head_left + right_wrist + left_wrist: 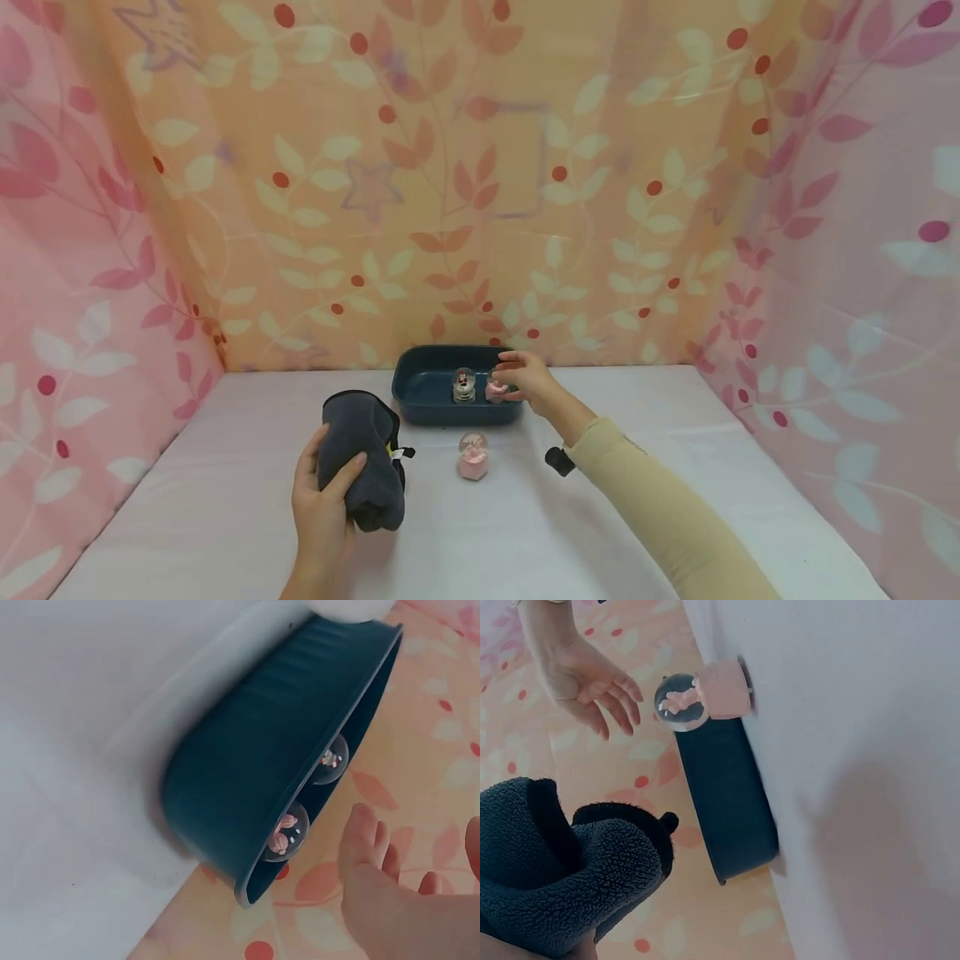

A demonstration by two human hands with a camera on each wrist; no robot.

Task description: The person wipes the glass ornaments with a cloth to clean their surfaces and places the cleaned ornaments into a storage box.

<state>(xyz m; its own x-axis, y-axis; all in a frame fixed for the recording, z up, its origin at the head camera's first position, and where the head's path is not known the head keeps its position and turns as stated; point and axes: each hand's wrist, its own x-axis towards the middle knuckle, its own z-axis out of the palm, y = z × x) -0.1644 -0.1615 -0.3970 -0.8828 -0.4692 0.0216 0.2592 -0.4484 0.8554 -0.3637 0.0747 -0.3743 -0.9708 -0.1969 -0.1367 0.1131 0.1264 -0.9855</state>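
A cloth backdrop [442, 292] printed with leaves and red berries hangs behind a white tabletop [225, 508], orange in the middle and pink at both sides. At the table's back edge, near the middle, sits a dark blue tray [453, 416] with rounded corners. In its right half stand two small snow globes: a clear-based globe [464, 386] and, just to the right of it, a pink globe [289, 831] partly covered by the hand in the head view. On the table in front of the tray, apart from it, a second pink-based globe [473, 457] stands upright. The left hand [318, 492] grips a rolled dark grey cloth [360, 454] with black edging, the thumb across its near face and the fingers round its left side; the roll is held up to the left of the second pink-based globe, with a white tag and a bit of yellow showing on its right edge. The right hand [531, 382], in a beige sleeve [667, 512], is by the right end of the tray near the pink globe. Its fingers are apart, loosely bent and holding nothing; the right wrist view shows a gap between them and the globes. A small black object [559, 461] lies beside the sleeve, partly hidden by it.
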